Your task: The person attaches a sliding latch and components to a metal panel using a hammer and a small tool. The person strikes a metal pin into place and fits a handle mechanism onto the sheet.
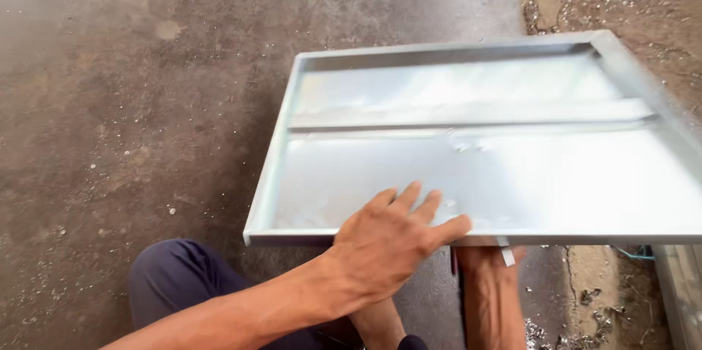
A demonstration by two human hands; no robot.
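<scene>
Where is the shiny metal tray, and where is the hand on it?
metal tray [512, 174], head view, on its flat bare middle.
left hand [384, 244], head view, on the back of the hand lying over the near rim.

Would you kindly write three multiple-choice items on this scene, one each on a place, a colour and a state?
1. Where does the left hand rest?
A. on the near rim of the sheet-metal panel
B. on the concrete floor
C. on the panel's far rim

2. What colour is the panel?
A. red
B. silver-grey
C. black

3. How is the left hand set?
A. fist closed
B. fingers spread flat
C. pinching a screw

Answers: 1 A, the palm overlaps the near edge. 2 B, the bare metal shines silver-grey. 3 B, the fingers lie open on the sheet, while the right hand is mostly hidden under the panel.
</scene>
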